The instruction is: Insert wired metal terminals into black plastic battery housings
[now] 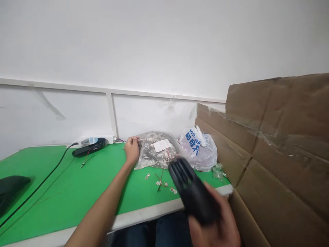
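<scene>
My left hand [132, 150] reaches to the back of the green table, its fingers curled on the left edge of a clear plastic bag [147, 154]. Small metallic parts and red wires fill this bag, and a white paper label [162, 145] lies on it. Nearer to me, my right hand [218, 223] grips a long black plastic housing [192, 190] with slots toward its far end; motion blurs both. Beyond the housing, several small metal pieces [173, 190] with thin red wires lie loose on the green surface.
A white plastic bag [203, 151] with blue print stands right of the clear bag. Cardboard [282, 154] walls off the right side. At the back left are a power strip [89, 140] and another black housing [88, 150]. A black cable [48, 178] crosses the green table [84, 192].
</scene>
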`<state>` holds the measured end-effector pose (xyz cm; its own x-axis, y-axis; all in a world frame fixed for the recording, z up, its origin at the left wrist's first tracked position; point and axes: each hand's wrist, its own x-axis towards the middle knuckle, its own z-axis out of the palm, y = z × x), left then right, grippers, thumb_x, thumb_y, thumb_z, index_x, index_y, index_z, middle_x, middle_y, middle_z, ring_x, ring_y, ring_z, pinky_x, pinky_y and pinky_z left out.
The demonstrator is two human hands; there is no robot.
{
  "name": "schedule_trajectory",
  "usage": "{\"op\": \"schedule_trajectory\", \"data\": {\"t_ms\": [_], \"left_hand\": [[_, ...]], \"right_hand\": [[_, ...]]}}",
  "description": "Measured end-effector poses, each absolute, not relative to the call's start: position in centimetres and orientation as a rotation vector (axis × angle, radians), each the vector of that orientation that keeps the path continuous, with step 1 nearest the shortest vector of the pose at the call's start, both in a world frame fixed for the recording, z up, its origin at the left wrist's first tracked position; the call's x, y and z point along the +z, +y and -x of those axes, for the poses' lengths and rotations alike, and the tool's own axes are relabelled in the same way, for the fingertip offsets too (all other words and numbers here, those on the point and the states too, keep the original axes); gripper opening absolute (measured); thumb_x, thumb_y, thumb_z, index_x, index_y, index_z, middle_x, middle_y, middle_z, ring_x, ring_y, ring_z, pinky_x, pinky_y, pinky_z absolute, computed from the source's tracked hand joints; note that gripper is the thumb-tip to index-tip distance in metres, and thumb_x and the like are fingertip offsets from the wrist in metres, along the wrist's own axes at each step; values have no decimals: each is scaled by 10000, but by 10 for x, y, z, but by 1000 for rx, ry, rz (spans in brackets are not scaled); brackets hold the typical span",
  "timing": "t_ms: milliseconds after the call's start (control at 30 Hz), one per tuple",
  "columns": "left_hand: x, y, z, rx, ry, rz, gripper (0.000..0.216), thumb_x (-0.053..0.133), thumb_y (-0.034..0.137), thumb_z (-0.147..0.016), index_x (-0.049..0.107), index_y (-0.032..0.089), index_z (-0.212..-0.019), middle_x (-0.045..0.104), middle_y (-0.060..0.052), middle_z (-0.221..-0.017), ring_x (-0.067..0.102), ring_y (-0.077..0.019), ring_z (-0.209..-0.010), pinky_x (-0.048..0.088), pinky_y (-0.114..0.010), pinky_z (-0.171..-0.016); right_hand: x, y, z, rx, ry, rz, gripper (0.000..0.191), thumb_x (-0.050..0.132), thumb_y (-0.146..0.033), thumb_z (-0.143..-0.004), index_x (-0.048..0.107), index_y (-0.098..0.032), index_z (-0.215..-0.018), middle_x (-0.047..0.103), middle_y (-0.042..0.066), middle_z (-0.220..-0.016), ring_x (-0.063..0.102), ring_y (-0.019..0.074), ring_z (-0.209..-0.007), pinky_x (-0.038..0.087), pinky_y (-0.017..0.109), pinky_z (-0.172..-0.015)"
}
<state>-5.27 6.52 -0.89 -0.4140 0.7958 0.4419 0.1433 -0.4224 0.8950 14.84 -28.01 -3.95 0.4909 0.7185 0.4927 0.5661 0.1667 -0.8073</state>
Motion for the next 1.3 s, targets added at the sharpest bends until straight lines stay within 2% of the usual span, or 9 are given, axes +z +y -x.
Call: {"op": "schedule_trajectory", "data": {"t_ms": [100, 167, 233, 333, 500, 633, 833, 1033, 1300], "left_hand": [[-11, 65, 59, 1977, 1356, -1211, 233, 476, 419, -918, 609, 228, -927, 687, -53, -905, 659, -226, -906, 542, -366, -908], [-13, 59, 59, 2020, 1351, -1286, 248, 510, 433, -931, 608, 236, -1044, 703, -70, -1041, 666, -243, -1034, 526, -401, -1004], [-17, 52, 56, 2040, 1180, -1590, 400, 553, 503, -953, 582, 214, -1228, 694, -125, -1183, 661, -281, -1147, 507, -461, -1072], [-22, 45, 47, 1958, 959, -1892, 662, 607, 616, -950, 484, 194, -1445, 641, -188, -1381, 636, -321, -1268, 478, -525, -1134], [-21, 44, 37, 1892, 952, -1657, 768, 573, 747, -956, 476, 222, -1508, 612, -199, -1467, 616, -324, -1357, 479, -522, -1160], [-14, 39, 36, 1851, 914, -1606, 730, 589, 782, -932, 600, 223, -1401, 647, -161, -1457, 604, -319, -1385, 436, -504, -1215], [-1, 18, 28, 1880, 895, -1575, 638, 662, 750, -907, 670, 217, -1259, 701, -139, -1328, 652, -318, -1290, 483, -504, -1159], [-1, -5, 18, 1999, 879, -1964, 589, 767, 653, -875, 604, 245, -1268, 612, -149, -1405, 561, -342, -1387, 408, -578, -1228], [-4, -15, 12, 1867, 517, -2540, 629, 653, 469, -998, 428, 235, -1536, 588, -180, -1487, 562, -340, -1419, 473, -567, -1187]], "right_hand": [[22, -158, -143, 370, -1168, 996, 737, 737, -539, -827, 595, -257, -1493, 718, 167, -1333, 611, 401, -1370, 555, 602, -1114], [53, -85, -138, 506, -1186, 739, 624, 762, -519, -826, 659, -231, -1371, 744, 152, -1275, 654, 345, -1285, 560, 523, -1100], [68, -30, -135, 611, -1199, 637, 554, 824, -535, -746, 713, -224, -1191, 771, 129, -1180, 704, 312, -1132, 590, 476, -1014], [58, 16, -134, 752, -1237, 627, 528, 870, -538, -665, 729, -222, -1063, 790, 105, -1105, 710, 294, -1061, 586, 451, -981], [21, 20, -135, 796, -1190, 685, 521, 854, -488, -708, 724, -209, -1130, 789, 97, -1170, 706, 277, -1099, 579, 422, -989], [18, 11, -129, 872, -1261, 663, 474, 823, -490, -740, 729, -225, -1121, 784, 87, -1154, 710, 274, -1087, 592, 410, -958], [22, 7, -127, 1019, -1230, 556, 416, 756, -533, -807, 757, -238, -1101, 787, 70, -1134, 727, 257, -1017, 611, 384, -890], [21, 9, -130, 769, -1141, 721, 427, 676, -623, -862, 785, -212, -901, 784, 41, -926, 699, 236, -933, 562, 347, -903], [19, 18, -133, 1198, -948, 574, 438, 697, -671, -776, 660, -244, -687, 696, 9, -689, 658, 196, -685, 576, 326, -722]]}}
